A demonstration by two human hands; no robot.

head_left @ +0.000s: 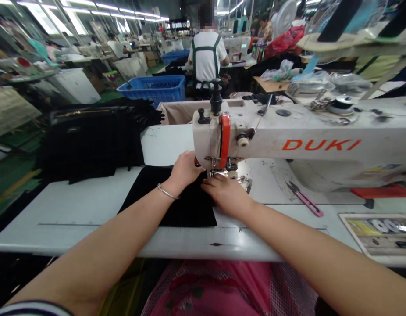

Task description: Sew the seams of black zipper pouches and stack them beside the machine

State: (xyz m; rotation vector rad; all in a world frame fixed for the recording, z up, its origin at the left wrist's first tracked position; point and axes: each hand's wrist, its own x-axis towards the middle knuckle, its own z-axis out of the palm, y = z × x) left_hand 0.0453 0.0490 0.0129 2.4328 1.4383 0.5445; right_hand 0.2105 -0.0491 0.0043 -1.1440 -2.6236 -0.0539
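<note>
A piece of black fabric (pixel 190 210) lies flat on the sewing machine table, its upper right corner by the presser foot (pixel 211 174). My left hand (pixel 186 169) is closed at the fabric's far edge, left of the needle area; some of its fingertips are hidden behind the machine head. Just in front of the presser foot, my right hand (pixel 227 193) has its fingers bent together on the fabric's right edge. Both hands are close to each other, with the white sewing machine (pixel 268 131) standing over them.
Pink thread snips (pixel 304 199) lie right of my right hand. A pile of black pieces (pixel 87 140) is on the table's left. A parts tray (pixel 350 232) sits at the right edge. Behind are a blue basket (pixel 153 90) and a seated person (pixel 206 57).
</note>
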